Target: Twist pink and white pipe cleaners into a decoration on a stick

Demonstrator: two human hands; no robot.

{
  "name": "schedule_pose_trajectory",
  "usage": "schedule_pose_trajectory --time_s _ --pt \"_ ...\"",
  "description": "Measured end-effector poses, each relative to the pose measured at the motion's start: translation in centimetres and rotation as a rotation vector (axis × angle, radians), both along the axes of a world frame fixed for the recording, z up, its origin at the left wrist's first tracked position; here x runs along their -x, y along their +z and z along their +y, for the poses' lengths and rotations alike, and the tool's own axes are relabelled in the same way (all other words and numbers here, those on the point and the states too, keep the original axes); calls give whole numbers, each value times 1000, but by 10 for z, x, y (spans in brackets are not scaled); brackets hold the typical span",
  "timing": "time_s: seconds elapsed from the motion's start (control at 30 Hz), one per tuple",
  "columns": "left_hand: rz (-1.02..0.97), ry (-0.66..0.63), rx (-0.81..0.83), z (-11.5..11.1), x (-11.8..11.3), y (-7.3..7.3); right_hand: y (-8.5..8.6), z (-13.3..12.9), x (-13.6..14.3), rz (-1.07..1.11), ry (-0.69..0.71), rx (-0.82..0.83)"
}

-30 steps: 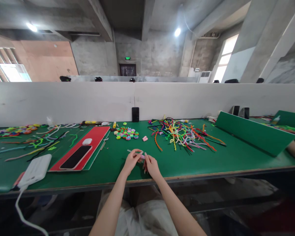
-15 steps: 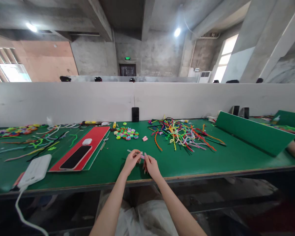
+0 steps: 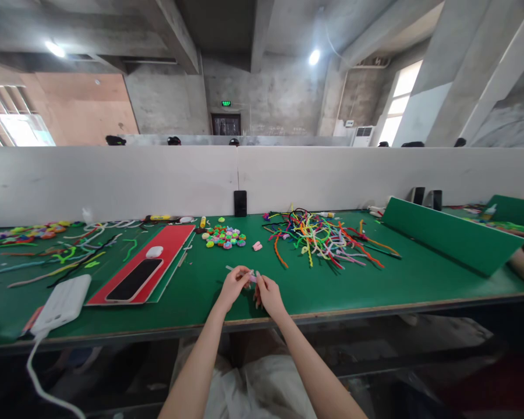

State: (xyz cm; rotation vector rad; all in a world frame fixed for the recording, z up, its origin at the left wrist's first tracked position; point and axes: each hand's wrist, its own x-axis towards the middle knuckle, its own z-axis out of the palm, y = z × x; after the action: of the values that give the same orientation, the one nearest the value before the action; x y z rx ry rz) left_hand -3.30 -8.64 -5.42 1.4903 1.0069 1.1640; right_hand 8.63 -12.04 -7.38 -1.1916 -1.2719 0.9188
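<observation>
Nothing had moved: left hand (image 3: 234, 286) and right hand (image 3: 268, 294) still pinched one thin pale pink pipe cleaner (image 3: 241, 271); twisting wanted close, firm fingertips.

Pale pink pipe cleaner (image 3: 244, 272): thin, fuzzy, short length. Pinched at its right part between fingertips of left hand (image 3: 233, 287) and right hand (image 3: 268, 294), the two hands touching over it. Free end sticks out to the left, past the left hand, roughly level and just above the green bench (image 3: 367, 285), near its front edge. Held portion mostly hidden; shape there cannot be told.
</observation>
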Motion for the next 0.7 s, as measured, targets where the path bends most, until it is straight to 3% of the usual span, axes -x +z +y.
schedule_pose_trajectory --time_s 0.7 --pt "-20 -19 21 3 2 -4 -2 1 0 1 -3 16"
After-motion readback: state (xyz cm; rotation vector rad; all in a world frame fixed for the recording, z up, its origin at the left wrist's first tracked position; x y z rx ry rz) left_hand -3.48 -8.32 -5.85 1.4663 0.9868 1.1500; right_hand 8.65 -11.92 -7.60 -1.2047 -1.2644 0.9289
